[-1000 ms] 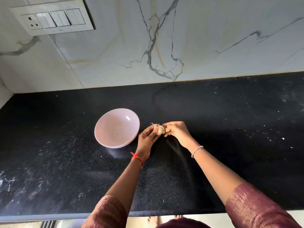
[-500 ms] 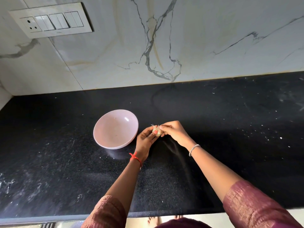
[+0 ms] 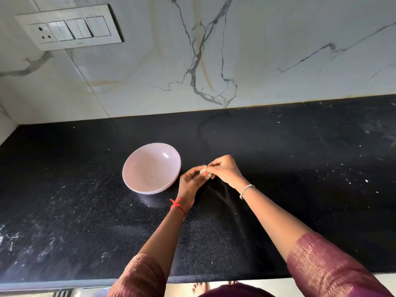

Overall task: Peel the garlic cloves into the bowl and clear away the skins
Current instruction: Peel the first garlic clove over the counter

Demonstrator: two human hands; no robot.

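Note:
A small pale garlic bulb (image 3: 203, 172) is held between both hands just above the black counter (image 3: 278, 168). My left hand (image 3: 189, 185) grips it from below, thumb across its front. My right hand (image 3: 226, 170) pinches its top, where thin wisps of skin stick up. Most of the garlic is hidden by the fingers. A pale pink bowl (image 3: 137, 168) stands on the counter just left of my hands, tilted toward me, and looks empty apart from a faint speck inside.
A marble-patterned wall (image 3: 235, 61) rises behind the counter, with a switch panel (image 3: 68, 28) at upper left. White specks dot the counter on the right and the near left. The counter's front edge (image 3: 85, 282) runs along the bottom.
My right hand's fingers have shifted onto the top of the garlic and the left thumb has moved across its front. The bowl has stayed in place.

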